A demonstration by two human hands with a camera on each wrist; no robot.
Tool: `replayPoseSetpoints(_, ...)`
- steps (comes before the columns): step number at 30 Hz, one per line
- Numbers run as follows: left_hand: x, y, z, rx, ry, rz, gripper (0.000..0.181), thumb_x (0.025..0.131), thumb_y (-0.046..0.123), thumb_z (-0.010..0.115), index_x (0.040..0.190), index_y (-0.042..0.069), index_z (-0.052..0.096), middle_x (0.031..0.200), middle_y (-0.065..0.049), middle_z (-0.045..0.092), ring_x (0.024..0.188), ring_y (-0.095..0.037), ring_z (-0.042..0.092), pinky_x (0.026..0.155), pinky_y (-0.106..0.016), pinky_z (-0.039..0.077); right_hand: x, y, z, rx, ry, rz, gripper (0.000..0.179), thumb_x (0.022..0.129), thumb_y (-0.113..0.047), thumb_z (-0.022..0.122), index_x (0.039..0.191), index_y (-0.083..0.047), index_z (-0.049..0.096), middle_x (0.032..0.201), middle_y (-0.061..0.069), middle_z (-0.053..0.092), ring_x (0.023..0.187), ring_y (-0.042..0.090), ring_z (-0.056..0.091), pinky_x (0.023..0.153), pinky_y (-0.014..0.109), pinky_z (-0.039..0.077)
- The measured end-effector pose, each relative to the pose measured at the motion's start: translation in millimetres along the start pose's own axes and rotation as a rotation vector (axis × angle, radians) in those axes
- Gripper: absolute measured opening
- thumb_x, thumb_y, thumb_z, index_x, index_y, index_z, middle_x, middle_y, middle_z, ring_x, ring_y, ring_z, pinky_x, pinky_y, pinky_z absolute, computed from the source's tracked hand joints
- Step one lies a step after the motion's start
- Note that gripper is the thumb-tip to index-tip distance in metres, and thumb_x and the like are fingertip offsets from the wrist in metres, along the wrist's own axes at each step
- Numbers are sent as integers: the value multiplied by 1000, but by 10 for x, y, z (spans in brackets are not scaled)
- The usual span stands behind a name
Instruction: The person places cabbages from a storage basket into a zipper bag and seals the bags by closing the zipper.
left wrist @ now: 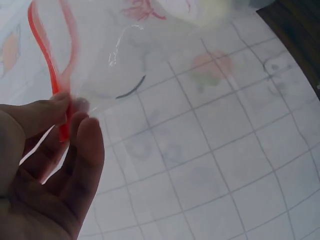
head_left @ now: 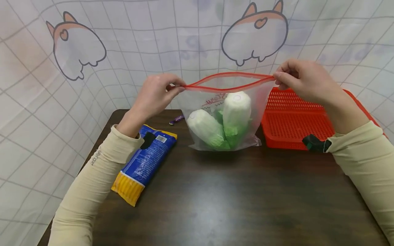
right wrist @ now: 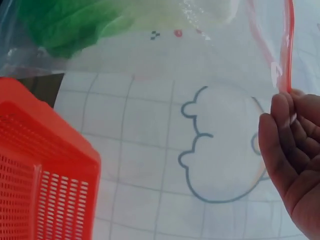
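A clear zip bag [head_left: 200, 99] with a red zip edge hangs upright between my two hands, its mouth parted. Inside it are two pale vegetables with green leafy ends, like small Chinese cabbages: one [head_left: 203, 124] leans to the left, the other [head_left: 237, 109] stands more upright. My left hand [head_left: 158, 94] pinches the left end of the zip between thumb and fingers, which the left wrist view shows close up. At the right end of the zip, my right hand [head_left: 304, 78] pinches the corner. The bag's bottom is at the dark table [head_left: 209, 194]; whether it touches cannot be told.
Behind my right forearm stands a red plastic basket [head_left: 295, 119] with slotted walls. A blue and yellow packet [head_left: 146, 160] lies under my left forearm. Near the table's back edge is a small purple wrapped candy [head_left: 176, 119]. A white checked curtain [head_left: 154, 44] hangs behind.
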State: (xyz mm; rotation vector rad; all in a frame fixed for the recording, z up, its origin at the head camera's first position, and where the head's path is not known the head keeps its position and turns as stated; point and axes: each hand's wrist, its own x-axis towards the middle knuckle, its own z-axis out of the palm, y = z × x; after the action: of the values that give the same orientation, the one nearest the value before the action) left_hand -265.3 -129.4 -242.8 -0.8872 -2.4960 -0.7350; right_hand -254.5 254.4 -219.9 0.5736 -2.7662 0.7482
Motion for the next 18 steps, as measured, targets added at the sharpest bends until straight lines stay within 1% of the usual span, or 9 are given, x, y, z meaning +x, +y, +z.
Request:
replayPoseSetpoints(4,-1,-3,2,-36,-49,-29,14,94,12,66,103,6,75,100,-6,71,70,-17,66,64,-31,50,-16,42,17,-65,-25,-92,22,102,-26,53,98,-6,61,78,7,60,65,12,50,55,24,36)
replayPoseSetpoints(6,-7,-12,9,-57,-61,-56,14,94,13,66,103,6,74,100,-7,70,66,-16,66,59,-29,48,-22,74,47,-66,-38,-130,19,102,-23,53,98,-5,59,77,7,58,64,14,49,54,25,36)
replayPoseSetpoints(8,-13,-36,33,-93,-56,-79,14,93,12,67,103,6,75,99,-7,70,66,-16,66,57,-27,47,-22,109,80,-25,-51,-158,16,102,-18,53,101,-3,58,84,7,60,67,14,53,57,20,41)
replayPoseSetpoints(10,-24,-67,64,-138,-55,-124,15,93,12,67,105,6,75,97,-7,70,68,-16,66,58,-25,47,-23,144,118,40,-60,-167,13,101,-14,54,103,-1,59,87,9,62,70,12,58,61,16,45)
replayPoseSetpoints(13,-42,-116,122,-221,-52,-200,18,92,12,68,108,7,74,96,-8,72,71,-17,68,63,-23,52,-20,203,181,175,-78,-120,14,100,-11,55,105,2,59,93,12,66,75,9,64,69,12,50)
replayPoseSetpoints(15,-57,-139,155,-279,-43,-247,20,92,12,69,110,6,73,97,-8,72,74,-17,68,70,-25,54,-26,246,220,251,-81,-62,17,100,-13,56,105,3,58,90,12,68,77,8,67,72,12,51)
replayPoseSetpoints(18,-76,-159,197,-351,-9,-282,21,91,11,70,111,6,72,99,-8,72,75,-18,69,74,-28,56,-39,310,269,364,-73,23,23,100,-17,56,107,5,57,90,9,70,80,8,69,75,14,52)
